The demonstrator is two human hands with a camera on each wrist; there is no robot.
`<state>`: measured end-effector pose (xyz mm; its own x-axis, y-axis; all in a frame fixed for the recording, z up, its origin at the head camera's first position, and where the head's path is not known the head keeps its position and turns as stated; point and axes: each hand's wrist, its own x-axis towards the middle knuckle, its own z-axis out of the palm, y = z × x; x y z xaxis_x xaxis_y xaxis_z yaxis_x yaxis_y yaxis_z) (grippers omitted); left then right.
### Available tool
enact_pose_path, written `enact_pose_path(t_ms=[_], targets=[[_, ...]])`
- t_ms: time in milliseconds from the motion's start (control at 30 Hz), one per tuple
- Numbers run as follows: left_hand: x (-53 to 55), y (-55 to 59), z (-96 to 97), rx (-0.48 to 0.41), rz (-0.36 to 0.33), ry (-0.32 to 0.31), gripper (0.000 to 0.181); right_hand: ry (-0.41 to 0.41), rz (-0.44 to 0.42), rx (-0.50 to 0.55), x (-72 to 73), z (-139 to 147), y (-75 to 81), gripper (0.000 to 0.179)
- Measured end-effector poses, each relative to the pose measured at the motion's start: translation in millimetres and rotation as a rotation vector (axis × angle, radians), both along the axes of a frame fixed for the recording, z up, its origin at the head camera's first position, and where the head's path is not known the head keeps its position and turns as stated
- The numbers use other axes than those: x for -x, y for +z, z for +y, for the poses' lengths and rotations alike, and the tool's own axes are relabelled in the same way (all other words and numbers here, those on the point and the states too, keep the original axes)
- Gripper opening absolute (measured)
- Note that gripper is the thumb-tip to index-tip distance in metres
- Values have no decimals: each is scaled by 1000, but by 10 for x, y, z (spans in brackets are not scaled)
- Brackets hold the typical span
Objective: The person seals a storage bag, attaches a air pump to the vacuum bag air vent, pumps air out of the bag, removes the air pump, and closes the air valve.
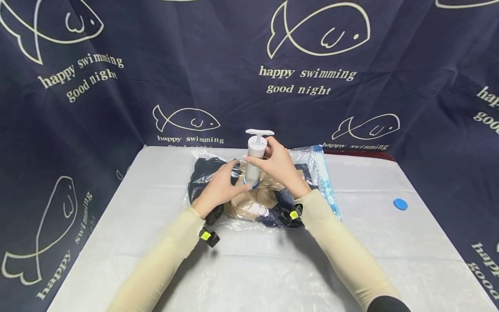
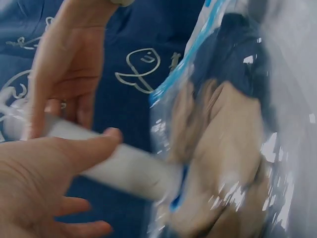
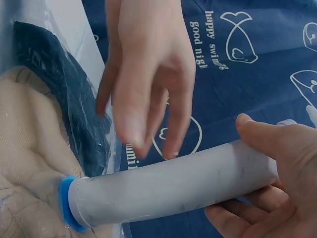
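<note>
A white hand pump (image 1: pixel 253 168) stands nearly upright on a clear vacuum storage bag (image 1: pixel 259 199). Its T-shaped handle (image 1: pixel 260 132) is at the top. In the right wrist view its lower end meets a blue valve ring (image 3: pixel 69 203) on the bag. My right hand (image 1: pixel 278 164) grips the upper part of the barrel, thumb on one side and fingers curled on the other. Beside the lower barrel is my left hand (image 1: pixel 222 184), with fingers apart and loosely bent. Tan and dark cloth (image 2: pixel 228 129) shows through the plastic.
A round blue cap (image 1: pixel 400 204) lies on the right of the white-covered table (image 1: pixel 374 242). The bag's blue-striped edge (image 1: pixel 329 182) faces right. Dark blue fish-printed curtains (image 1: pixel 234 65) stand behind and at both sides. Something dark red (image 1: pixel 358 154) shows along the back edge.
</note>
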<state>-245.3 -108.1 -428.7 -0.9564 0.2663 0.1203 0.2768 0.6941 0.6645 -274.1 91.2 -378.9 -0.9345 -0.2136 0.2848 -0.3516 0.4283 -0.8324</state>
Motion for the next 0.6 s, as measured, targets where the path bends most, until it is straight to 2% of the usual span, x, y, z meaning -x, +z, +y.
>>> enact_pose_path(t_ms=[167,233,467,533,600], targets=[[139,-124,273,-226,27,-4,94,8,5,-31,-6,21,2,49],[169,-179,348,-270,47,8,91,7,2,-37,-13,24,-2,49],[227,-295,453,-322,161,75,51,1,15,-65,-5,15,35,48],[234,-302,470,-323,181,92,47,24,30,-89,24,52,71,51],[244,-297,491,-324,188,92,46,80,39,-66,60,109,140,56]])
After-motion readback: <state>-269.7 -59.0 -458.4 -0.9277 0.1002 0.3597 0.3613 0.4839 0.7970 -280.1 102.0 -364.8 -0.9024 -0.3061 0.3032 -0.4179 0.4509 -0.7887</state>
